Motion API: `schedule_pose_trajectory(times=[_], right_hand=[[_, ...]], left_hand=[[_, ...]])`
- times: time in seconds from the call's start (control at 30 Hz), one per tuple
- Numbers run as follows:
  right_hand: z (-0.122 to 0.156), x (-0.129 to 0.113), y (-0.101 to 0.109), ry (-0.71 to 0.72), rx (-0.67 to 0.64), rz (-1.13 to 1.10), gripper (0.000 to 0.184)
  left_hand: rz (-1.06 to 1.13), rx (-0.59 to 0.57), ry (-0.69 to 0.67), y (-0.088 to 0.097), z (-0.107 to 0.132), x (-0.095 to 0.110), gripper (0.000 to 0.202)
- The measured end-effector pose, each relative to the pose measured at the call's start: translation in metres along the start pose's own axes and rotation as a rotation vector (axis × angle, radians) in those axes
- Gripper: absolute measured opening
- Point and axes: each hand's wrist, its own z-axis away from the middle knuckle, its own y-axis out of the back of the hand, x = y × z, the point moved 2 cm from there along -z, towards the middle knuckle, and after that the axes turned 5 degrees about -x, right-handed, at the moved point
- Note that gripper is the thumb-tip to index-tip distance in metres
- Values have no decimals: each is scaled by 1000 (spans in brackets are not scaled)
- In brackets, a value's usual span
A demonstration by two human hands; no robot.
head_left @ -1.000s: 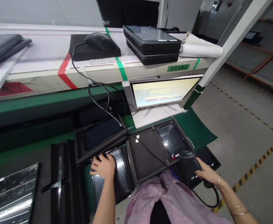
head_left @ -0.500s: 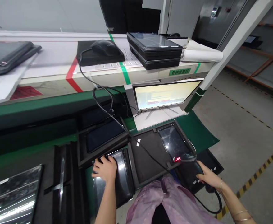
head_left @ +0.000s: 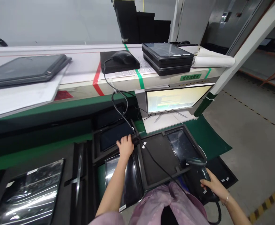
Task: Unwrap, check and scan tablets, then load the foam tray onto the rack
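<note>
My left hand reaches forward and rests, fingers curled down, on the front edge of a black foam tray holding a dark tablet. Below it lies a glossy bagged tablet. My right hand is wrapped round the handle of a black barcode scanner, whose head sits over the lower corner of another tablet in a black foam tray.
A lit monitor stands behind the trays under a white shelf. On the shelf sit a mouse on a black pad, stacked tablets, a paper roll and a flat dark device. A bagged panel lies lower left.
My left hand has moved up off the bagged tablet to the edge of the tray behind it. The scanner's red light no longer shows. The view has swung left.
</note>
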Motion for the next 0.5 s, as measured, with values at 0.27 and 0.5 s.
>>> schedule_pose_trajectory(times=[0.27,0.5], right_hand=[[0,-4,-36,76,-28,-74,71],[-35,-92,-52,290,-332,342,65]], left_hand=[[3,-213,-157,31,9,9,20],[90,-406,-405,33,148,13,24]])
